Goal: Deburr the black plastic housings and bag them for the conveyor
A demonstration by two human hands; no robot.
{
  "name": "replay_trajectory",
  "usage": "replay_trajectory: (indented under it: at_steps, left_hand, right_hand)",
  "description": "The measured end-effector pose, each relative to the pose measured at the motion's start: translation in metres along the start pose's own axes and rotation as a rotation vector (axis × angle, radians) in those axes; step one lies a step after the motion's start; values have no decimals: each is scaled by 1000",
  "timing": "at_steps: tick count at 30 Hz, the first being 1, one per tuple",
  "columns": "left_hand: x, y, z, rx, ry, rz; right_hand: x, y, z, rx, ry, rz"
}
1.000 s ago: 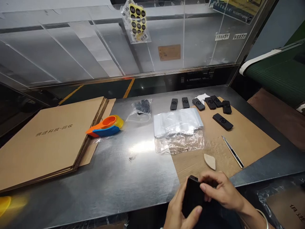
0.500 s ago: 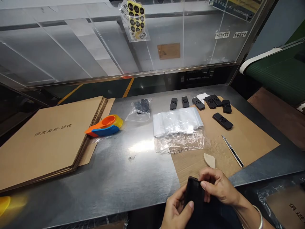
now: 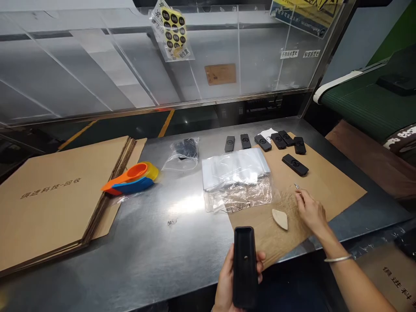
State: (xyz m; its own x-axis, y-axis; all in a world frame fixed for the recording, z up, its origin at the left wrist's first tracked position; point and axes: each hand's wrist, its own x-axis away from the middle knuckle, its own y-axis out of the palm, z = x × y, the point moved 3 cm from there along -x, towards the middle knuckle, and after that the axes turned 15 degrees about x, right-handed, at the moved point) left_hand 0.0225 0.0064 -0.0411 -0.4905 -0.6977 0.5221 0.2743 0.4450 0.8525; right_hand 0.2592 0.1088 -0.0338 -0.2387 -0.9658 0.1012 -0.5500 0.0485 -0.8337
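Observation:
My left hand is wrapped round a long black plastic case, held upright at the bottom of the view. Its hollow side faces me, and a small pale spot shows inside. Over the brown cardboard sheet, my right hand is closed on a utility knife; only the knife's tip shows past the fingers. A pale wedge-shaped piece lies between the two hands. Farther back are several black remote-like devices with round marks on them.
Clear plastic bags lie mid-table. Left of them are a bag with black contents, an orange and blue tape dispenser and stacked flat cartons. A green conveyor belt runs at the right.
My right hand has left the black case, reached forward and taken hold of the utility knife. My left hand has moved slightly left and turned the case's hollow side into view.

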Motion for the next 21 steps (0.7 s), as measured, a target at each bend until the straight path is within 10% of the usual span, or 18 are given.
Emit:
replay_trajectory:
  at_steps: [9, 17, 21]
  left_hand:
    - [8, 30, 24, 136, 323, 23]
    - [9, 33, 35, 140, 539, 12]
    - [12, 33, 35, 126, 604, 63]
  right_hand:
    - [-8, -13, 23, 285, 47, 54]
    - [119, 8, -82, -114, -495, -709]
    - [139, 14, -106, 70, -554, -800]
